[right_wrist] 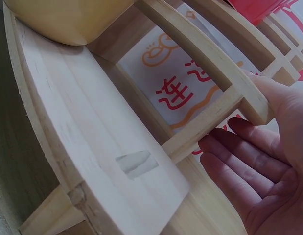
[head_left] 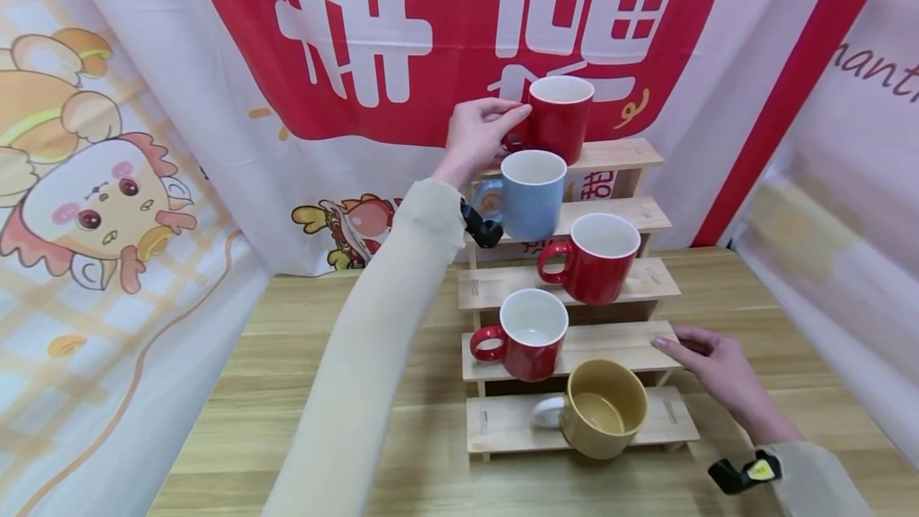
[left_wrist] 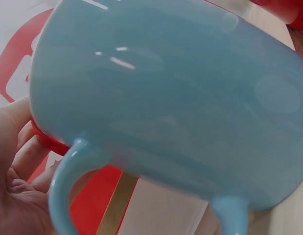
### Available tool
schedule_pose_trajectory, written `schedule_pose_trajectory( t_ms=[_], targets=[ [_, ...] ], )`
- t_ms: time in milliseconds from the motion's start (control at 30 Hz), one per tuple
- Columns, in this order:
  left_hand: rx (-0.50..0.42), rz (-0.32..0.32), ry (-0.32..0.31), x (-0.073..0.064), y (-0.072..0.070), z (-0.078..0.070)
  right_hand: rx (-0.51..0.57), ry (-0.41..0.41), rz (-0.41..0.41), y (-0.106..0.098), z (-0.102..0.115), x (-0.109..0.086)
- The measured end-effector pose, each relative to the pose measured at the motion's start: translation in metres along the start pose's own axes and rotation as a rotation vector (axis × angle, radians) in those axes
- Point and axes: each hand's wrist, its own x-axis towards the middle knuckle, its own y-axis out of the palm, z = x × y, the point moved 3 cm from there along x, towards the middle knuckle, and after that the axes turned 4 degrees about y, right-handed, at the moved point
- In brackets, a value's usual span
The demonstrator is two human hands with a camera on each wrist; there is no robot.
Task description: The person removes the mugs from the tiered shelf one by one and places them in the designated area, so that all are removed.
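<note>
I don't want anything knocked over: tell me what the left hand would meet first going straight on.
The side of the top mug; the left hand is at its handle, though the exact gap is hard to judge.

I have the left arm (head_left: 373, 341) stretched far, left hand (head_left: 475, 132) pinching; my right hand (head_left: 727, 377) sits nearer, rightward, fingers (right_wrist: 229, 178) loosely bent.

Five mugs (head_left: 603, 270), three of them red, five wooden shelves (head_left: 617, 345), two hands (head_left: 477, 134)
</note>
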Motion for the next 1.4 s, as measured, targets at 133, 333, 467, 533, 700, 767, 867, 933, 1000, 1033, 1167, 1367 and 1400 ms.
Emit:
schedule_pose_trajectory(
  t_ms=[133,333,467,533,700,767,867,933,1000,1033,1167,1367,1400],
  targets=[
    [-0.046,-0.021,0.012,-0.001,-0.006,0.0,0.004,-0.005,-0.004,0.0,0.0,0.0],
    [-0.067,-0.042,0.036,-0.004,-0.019,-0.004,0.011,-0.015,-0.004,0.001,0.0,0.0],
    [-0.071,-0.038,0.066,-0.006,-0.031,-0.007,0.015,-0.01,0.002,0.001,0.0,0.0],
    [-0.07,-0.039,0.083,-0.008,-0.038,-0.008,0.016,-0.006,0.007,0.001,0.0,0.0],
    [-0.07,-0.047,0.112,-0.014,-0.052,-0.009,0.023,-0.013,0.005,0.001,-0.001,0.0],
    [-0.071,-0.054,0.115,-0.017,-0.057,-0.009,0.031,-0.016,0.002,0.001,-0.002,0.0],
    [-0.069,-0.072,0.124,-0.021,-0.066,-0.01,0.042,-0.017,0.0,0.001,-0.002,0.0],
    [-0.07,-0.085,0.13,-0.024,-0.073,-0.009,0.042,-0.017,0.001,0.001,-0.002,0.0],
    [-0.067,-0.095,0.14,-0.027,-0.08,-0.008,0.041,-0.015,0.001,0.002,-0.002,0.0],
    [-0.061,-0.101,0.142,-0.029,-0.083,-0.008,0.042,-0.013,0.003,0.002,-0.002,0.0],
    [-0.047,-0.126,0.145,-0.037,-0.096,-0.007,0.041,-0.006,0.008,0.002,-0.002,-0.001],
    [-0.042,-0.175,0.149,-0.054,-0.116,-0.006,0.035,0.0,0.013,0.002,0.0,-0.001],
    [-0.042,-0.181,0.147,-0.057,-0.118,-0.006,0.035,0.002,0.013,0.002,-0.001,-0.001]
  ],
)
